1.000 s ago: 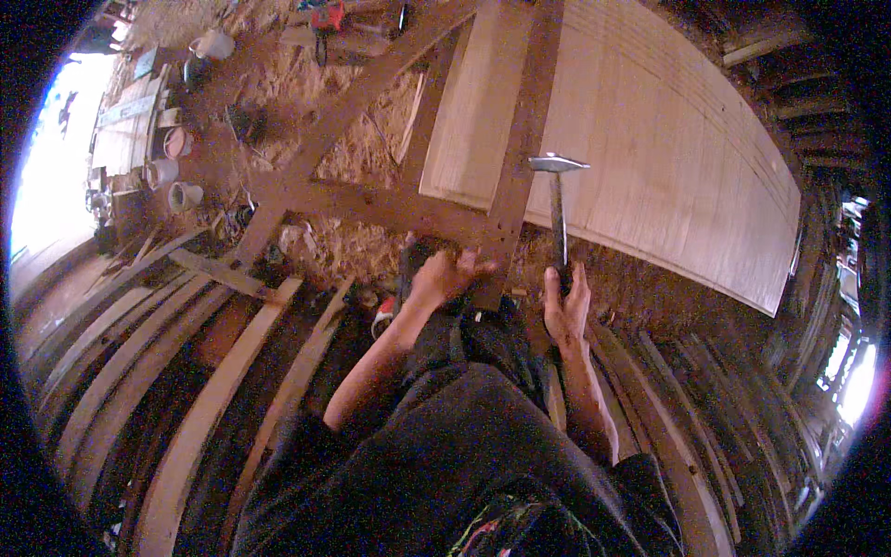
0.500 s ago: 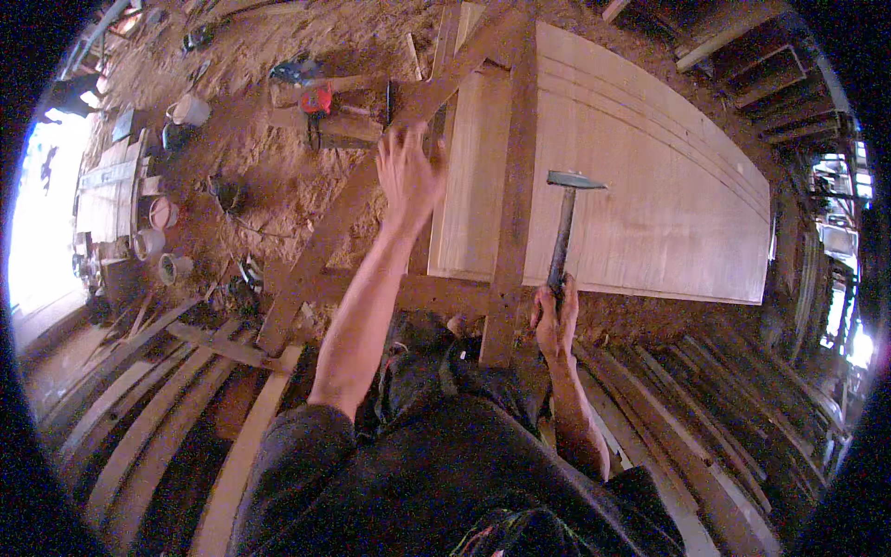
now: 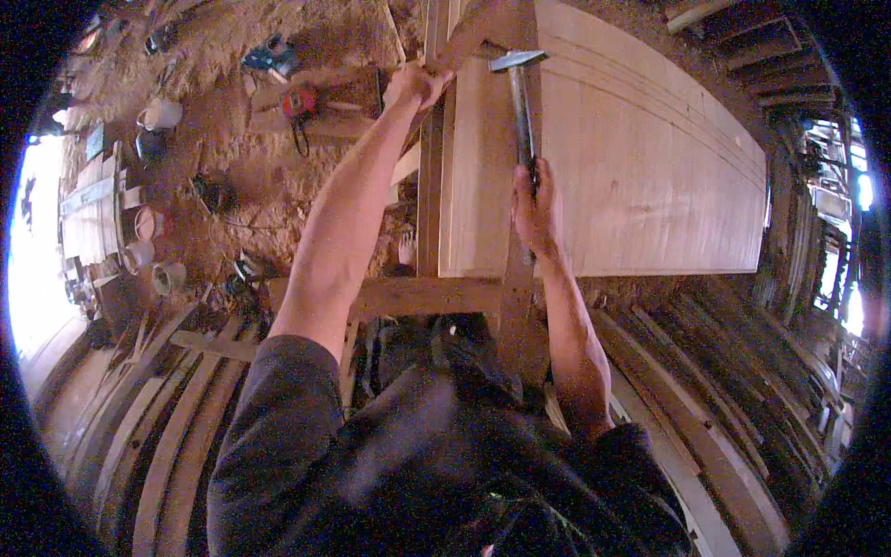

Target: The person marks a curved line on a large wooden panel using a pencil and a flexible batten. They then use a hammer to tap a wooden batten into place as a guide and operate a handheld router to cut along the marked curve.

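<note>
My right hand (image 3: 536, 204) is wrapped round the dark handle of a hammer (image 3: 523, 111). Its metal head points away from me, above an upright wooden beam (image 3: 516, 223) of a frame. Further off and to the left, my left hand (image 3: 416, 86) is closed at the edge of a slanting wooden board (image 3: 471, 39); the fingertips are partly hidden. My left forearm covers what lies under it. A crosspiece (image 3: 427, 297) joins the beam near my body. Beside the beam lies a large pale wooden panel (image 3: 650, 176) with grooved lines along its curved far edge.
On the earth floor at left are a red tool (image 3: 298, 102), a blue power tool (image 3: 269, 58) and several buckets (image 3: 161, 115). Long timber strips (image 3: 190, 436) lie at both sides near me. A bare foot (image 3: 406, 249) shows beside the frame.
My left hand has gone from spread fingers to closed at the slanting board, a little further away. My right hand has carried the hammer up and left, over the beam. The slanting board has shifted.
</note>
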The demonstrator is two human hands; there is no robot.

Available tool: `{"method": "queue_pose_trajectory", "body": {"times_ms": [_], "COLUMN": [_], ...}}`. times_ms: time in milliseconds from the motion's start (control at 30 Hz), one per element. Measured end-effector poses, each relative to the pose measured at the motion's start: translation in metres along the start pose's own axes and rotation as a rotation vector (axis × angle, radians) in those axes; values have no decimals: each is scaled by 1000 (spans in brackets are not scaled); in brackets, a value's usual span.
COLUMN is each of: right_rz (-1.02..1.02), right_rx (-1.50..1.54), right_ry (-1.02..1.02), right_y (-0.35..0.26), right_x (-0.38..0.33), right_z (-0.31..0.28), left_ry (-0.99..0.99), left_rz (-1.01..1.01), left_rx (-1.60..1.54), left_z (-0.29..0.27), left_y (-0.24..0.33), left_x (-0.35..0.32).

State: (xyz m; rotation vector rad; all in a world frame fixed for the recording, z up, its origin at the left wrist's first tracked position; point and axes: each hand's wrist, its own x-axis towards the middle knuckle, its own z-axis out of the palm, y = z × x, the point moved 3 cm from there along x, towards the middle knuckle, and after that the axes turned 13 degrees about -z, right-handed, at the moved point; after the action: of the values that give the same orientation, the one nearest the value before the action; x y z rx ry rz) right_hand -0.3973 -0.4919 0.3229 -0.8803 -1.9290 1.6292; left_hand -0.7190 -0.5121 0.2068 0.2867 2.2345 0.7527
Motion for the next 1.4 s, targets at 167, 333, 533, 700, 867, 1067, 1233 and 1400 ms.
{"method": "queue_pose_trajectory", "body": {"times_ms": [167, 333, 533, 700, 867, 1067, 1233, 1400], "right_rz": [15, 152, 246, 299, 442, 31, -266, 68], "right_rx": [134, 207, 211, 104, -69, -730, -889, -629], "right_ry": [138, 355, 549, 737, 559, 209, 185, 67], "right_y": [-25, -14, 0, 11, 11, 20, 15, -10], "right_x": [-26, -90, -166, -219, -237, -187, -136, -70], "right_z": [8, -43, -90, -92, -70, -65, -66, -53], "left_ry": [111, 335, 791, 370, -136, 30, -28, 160], "left_rz": [72, 129, 528, 634, 932, 1097, 1052, 1043], "left_rx": [176, 150, 100, -2, 450, 763, 769, 801], "left_z": [-18, -23, -29, -9, 73, 127, 130, 135], "left_y": [4, 26, -17, -75, -97, -82, -74, -80], "left_x": [-1, -67, -163, -271, -353, -358, -362, -366]}}
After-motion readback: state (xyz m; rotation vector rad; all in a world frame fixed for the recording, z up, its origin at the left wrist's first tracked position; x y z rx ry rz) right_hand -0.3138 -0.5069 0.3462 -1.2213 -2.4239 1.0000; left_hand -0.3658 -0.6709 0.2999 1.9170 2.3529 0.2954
